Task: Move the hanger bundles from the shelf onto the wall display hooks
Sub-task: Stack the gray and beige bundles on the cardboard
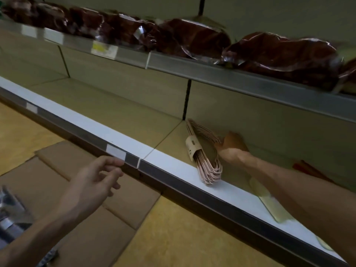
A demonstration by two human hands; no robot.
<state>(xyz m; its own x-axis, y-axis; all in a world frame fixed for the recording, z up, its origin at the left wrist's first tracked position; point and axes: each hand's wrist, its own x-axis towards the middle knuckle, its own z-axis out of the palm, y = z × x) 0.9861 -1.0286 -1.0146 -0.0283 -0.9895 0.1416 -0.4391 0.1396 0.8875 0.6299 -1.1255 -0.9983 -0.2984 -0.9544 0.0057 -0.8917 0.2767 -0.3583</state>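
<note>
stage: pickup, early. One hanger bundle [204, 153] lies on the lower shelf [119, 120], none seen hung. No wall display hooks in view, so the carry and the hang are all left, as far as this shows.
bundle: pink wire hangers held by a paper sleeve band, lying flat. Hook ends poke over the white front lip of the shelf, shoulders point to the back panel.
right hand [232, 149]: reaches deep into the shelf, just right of the bundle and touching its far end. Fingers hidden behind the hand and blurred; cannot tell if they are curled round the wires or flat against them.
left hand [100, 178]: out in front of the shelf edge, well left of the bundle, holding nothing. Fingers loosely bent, thumb near the forefinger, close to a white price tag [115, 154] on the rail.
near right forearm: a yellowish flat strip [269, 203] lies on the shelf under it; an orange-red item [310, 169] further right by the back panel, too blurred to name.
above: upper shelf [240, 79] carries dark red film-wrapped packs [192, 38]. Low headroom over the right hand; lift the bundle out forward, not up.
below left hand: flattened cardboard [86, 189] on the floor, something metallic [11, 212] at far left. Trip risk when stepping away.
</note>
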